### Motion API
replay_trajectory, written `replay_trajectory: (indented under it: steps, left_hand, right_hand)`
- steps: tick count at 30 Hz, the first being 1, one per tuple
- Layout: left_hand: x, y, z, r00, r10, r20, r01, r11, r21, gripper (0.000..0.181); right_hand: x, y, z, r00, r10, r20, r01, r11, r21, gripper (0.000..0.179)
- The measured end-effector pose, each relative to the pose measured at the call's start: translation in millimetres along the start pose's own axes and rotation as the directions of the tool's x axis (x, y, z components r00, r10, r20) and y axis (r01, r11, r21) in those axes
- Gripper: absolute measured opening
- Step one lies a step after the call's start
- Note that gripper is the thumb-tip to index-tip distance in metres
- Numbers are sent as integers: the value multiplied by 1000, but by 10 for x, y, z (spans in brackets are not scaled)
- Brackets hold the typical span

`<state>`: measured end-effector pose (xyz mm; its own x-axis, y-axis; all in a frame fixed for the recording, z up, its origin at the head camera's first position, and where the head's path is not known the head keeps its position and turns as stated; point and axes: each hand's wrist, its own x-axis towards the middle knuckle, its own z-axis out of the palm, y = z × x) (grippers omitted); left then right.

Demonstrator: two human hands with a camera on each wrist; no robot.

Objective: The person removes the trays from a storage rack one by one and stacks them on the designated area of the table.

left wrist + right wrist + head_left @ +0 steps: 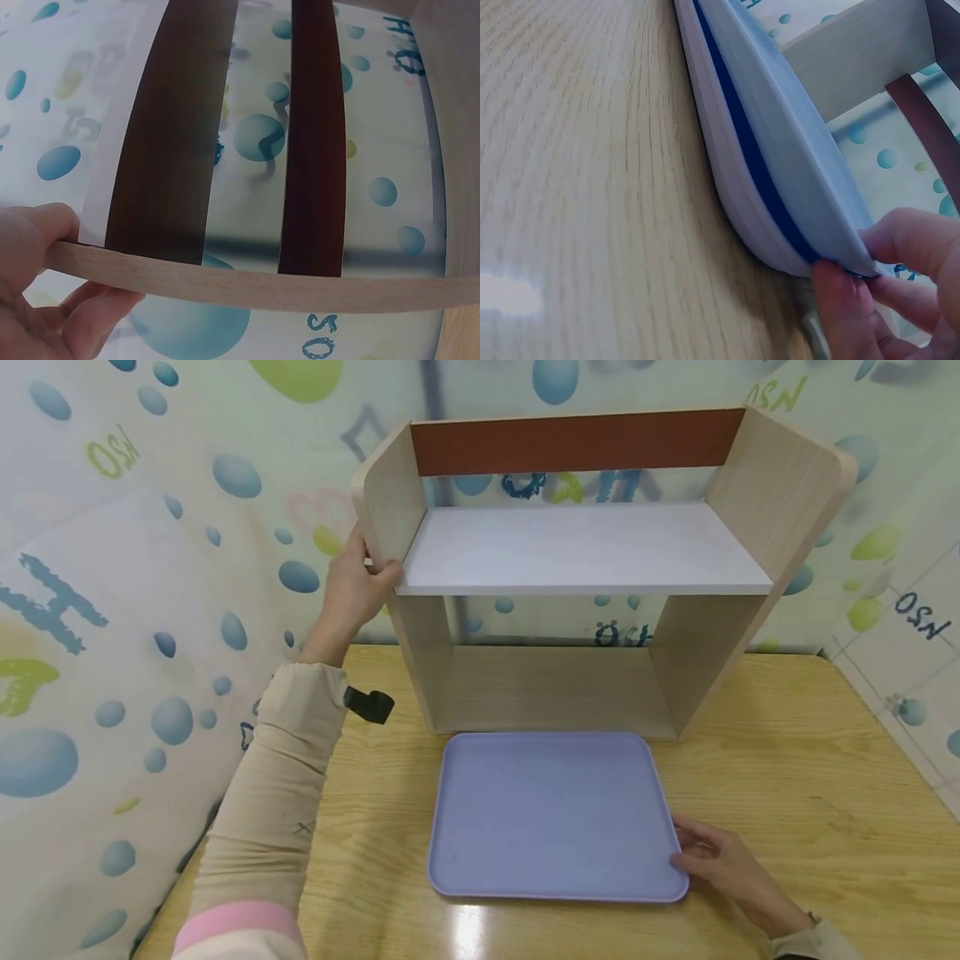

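The flat lavender plastic tray (551, 814) lies on the wooden table (810, 793) before the pale wooden shelf unit (585, 556), looking light, stiff and slick, so the right hand (716, 860) pinches its near-right rim while the left hand (356, 589) grips the shelf's side panel.

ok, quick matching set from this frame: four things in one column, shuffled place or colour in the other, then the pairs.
1. tray
2. left hand
3. right hand
4. back rail

a. reddish brown, top of the shelf unit
b. grips the unit's side panel
c. pinches the tray's corner
d. lavender, flat on the wooden table

Pairs: 1-d, 2-b, 3-c, 4-a
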<state>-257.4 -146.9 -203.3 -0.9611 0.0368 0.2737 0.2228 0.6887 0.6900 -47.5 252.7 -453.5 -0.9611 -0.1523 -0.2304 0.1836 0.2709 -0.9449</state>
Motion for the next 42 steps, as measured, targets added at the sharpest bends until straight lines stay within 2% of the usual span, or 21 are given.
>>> replay_trajectory:
  steps: [5, 15, 22, 31, 38, 42]
  left_hand:
    - [-1, -2, 2, 1000, 6, -4, -6, 1000, -13, 54]
    - [-1, -2, 8, 1000, -2, -3, 2, 1000, -12, 54]
    - [7, -11, 9, 1000, 5, -7, -5, 1000, -7, 54]
    - [17, -17, 9, 1000, 12, -7, -12, 1000, -13, 54]
    - [13, -6, 11, 1000, 2, -6, -2, 1000, -9, 54]
    - [12, -17, 12, 1000, 12, -10, -12, 1000, -16, 53]
  right_hand:
    - [-5, -2, 10, 1000, -25, -9, 25, 1000, -17, 65]
    - [-1, 17, 17, 997, -76, 33, 76, 997, -19, 63]
    - [7, 3, 29, 999, -23, 39, 24, 1000, -14, 67]
    - [7, 11, 45, 998, -44, 36, 44, 999, -3, 67]
    - [6, 43, 27, 994, -107, 37, 108, 994, -13, 64]
    - [10, 39, 12, 995, -93, 44, 94, 995, -28, 65]
